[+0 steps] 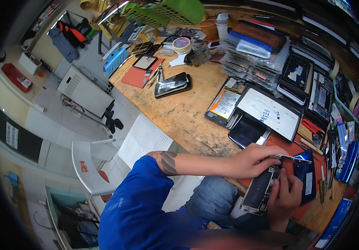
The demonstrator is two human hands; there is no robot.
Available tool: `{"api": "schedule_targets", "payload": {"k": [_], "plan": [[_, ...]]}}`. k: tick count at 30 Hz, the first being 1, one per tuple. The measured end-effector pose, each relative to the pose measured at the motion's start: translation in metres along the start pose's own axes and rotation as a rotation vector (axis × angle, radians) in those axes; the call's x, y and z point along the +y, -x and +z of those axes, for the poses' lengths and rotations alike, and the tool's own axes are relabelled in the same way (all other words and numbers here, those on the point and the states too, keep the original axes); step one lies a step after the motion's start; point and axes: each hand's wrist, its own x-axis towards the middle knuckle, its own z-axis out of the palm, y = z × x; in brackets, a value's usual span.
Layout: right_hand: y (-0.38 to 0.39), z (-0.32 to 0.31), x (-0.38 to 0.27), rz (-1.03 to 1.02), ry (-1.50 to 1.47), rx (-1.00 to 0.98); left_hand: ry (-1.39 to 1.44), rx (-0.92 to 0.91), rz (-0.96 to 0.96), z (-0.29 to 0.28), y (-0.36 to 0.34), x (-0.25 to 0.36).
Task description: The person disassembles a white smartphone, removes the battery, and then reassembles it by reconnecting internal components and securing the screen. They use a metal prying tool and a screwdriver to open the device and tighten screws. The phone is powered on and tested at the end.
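An opened phone point(258, 189) with its dark internals exposed lies tilted between my hands near the bench's front edge. My left hand point(256, 162) pinches a thin raised panel point(296, 159) at the phone's upper end. My right hand point(285, 196) grips the phone body's right side with curled fingers around its upper part; what the fingertips touch is too small to make out. Just right of it a dark blue panel with a white label point(306, 187) rests on an orange mat point(302, 212). A dark phone point(246, 131) lies beyond my left hand.
Opened tablets point(225, 104), wrapped parts point(246, 62) and several tools point(312, 146) crowd the wooden bench's point(167, 116) right side. Stacked phones point(171, 85), tape point(181, 44) and a green basket point(167, 10) stand farther back. A white chair point(142, 139) is left; another person point(117, 29) is at the far end.
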Motion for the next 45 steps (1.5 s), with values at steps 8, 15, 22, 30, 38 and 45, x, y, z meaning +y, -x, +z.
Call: {"api": "schedule_targets", "payload": {"k": [8,15,22,30,38,45], "plan": [[-0.006,-0.005,-0.009,-0.043,0.022,0.020,-0.084,0.090,0.025,-0.001,-0.001,-0.003],[-0.004,-0.001,0.004,-0.090,0.003,-0.020,-0.089,0.034,-0.193,-0.006,-0.003,0.006],[-0.014,-0.003,-0.007,-0.092,0.007,0.080,0.017,0.092,-0.330,-0.007,0.002,0.014],[-0.008,-0.001,-0.005,-0.029,-0.012,0.119,-0.001,0.056,-0.239,-0.008,0.003,0.007],[-0.008,0.000,-0.002,-0.062,0.031,0.058,0.056,0.037,-0.216,-0.008,0.002,0.008],[-0.009,0.000,0.000,-0.100,0.050,0.026,-0.006,-0.025,-0.141,-0.010,-0.001,0.009]]}}
